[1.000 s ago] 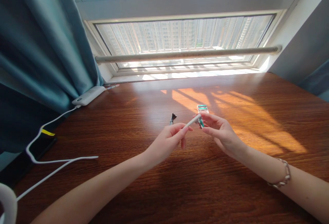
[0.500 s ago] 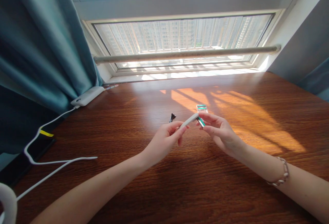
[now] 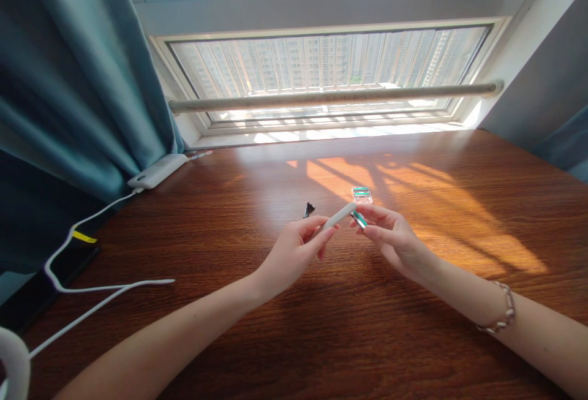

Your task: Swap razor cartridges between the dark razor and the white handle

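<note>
Hands meet above the middle of the wooden desk (image 3: 257, 351), both raised off its surface. Left hand (image 3: 294, 253) pinches a slim white handle (image 3: 339, 214) between thumb and fingers, angled up and away toward the window rail (image 3: 335, 97). Right hand (image 3: 390, 234) grips a small green-and-silver cartridge (image 3: 359, 219) in its fingertips, held right at the far tip of the white handle; touching or just short of it cannot be told from this view. Beyond the cartridge, nearer the window rail, lies a clear cartridge case (image 3: 362, 194) with green inserts, flat in the patch of sunlight, close to the right fingertips but apart from them. Beside the left thumb, on the side toward the curtain (image 3: 68, 81), rests a small dark piece (image 3: 307, 209), too small to make out in detail. Far from the white handle, at the desk's corner under the curtain, sits a white power bank (image 3: 158, 171), with a white cable (image 3: 82, 253) trailing from it along the desk edge toward the wearer. Next to that cable lies a dark flat object (image 3: 68, 259) bearing a yellow tag. Around the right wrist hangs a beaded bracelet (image 3: 505, 311).
</note>
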Tool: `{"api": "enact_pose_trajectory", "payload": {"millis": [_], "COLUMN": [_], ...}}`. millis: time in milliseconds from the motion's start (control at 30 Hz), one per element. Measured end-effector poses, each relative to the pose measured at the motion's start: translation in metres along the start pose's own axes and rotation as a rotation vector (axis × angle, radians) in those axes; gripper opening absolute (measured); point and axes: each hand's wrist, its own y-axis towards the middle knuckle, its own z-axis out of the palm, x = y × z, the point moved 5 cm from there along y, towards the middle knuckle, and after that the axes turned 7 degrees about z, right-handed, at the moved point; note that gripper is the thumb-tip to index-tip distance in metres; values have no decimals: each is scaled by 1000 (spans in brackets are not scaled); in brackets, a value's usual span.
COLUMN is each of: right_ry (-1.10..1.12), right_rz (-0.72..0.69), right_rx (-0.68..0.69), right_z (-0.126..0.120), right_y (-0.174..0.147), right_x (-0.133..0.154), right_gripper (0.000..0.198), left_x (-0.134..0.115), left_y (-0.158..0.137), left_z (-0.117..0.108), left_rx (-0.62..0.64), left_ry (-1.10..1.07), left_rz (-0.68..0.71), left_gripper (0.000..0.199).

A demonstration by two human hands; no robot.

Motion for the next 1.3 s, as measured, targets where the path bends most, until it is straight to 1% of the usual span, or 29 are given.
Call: {"api": "enact_pose_trajectory", "payload": {"millis": [167, 333, 633, 833, 1133, 1300], "right_ry": [-28, -8, 0, -29, 42, 65], "right_rz": [1, 13, 26, 38, 66, 58], "right_rx": [-12, -52, -58, -52, -97, -74], "right_z": [-1, -4, -7, -4, -8, -7], "right_y": [1, 3, 4, 3, 4, 4], "right_x": [0, -1, -3, -6, -8, -6], "right_gripper": [33, 30, 31, 33, 30, 30], "left_x": [3, 5, 4, 6, 7, 9], "left_y": [1, 2, 2, 3, 3, 3], "left_z": [-1, 1, 2, 2, 3, 2], "left_rx": [-24, 20, 24, 34, 63, 48], "left_ry": [12, 32, 40, 20, 36, 21], "left_rz": [-6, -14, -20, -26, -23, -29], "left_gripper": [33, 32, 32, 33, 32, 33]}}
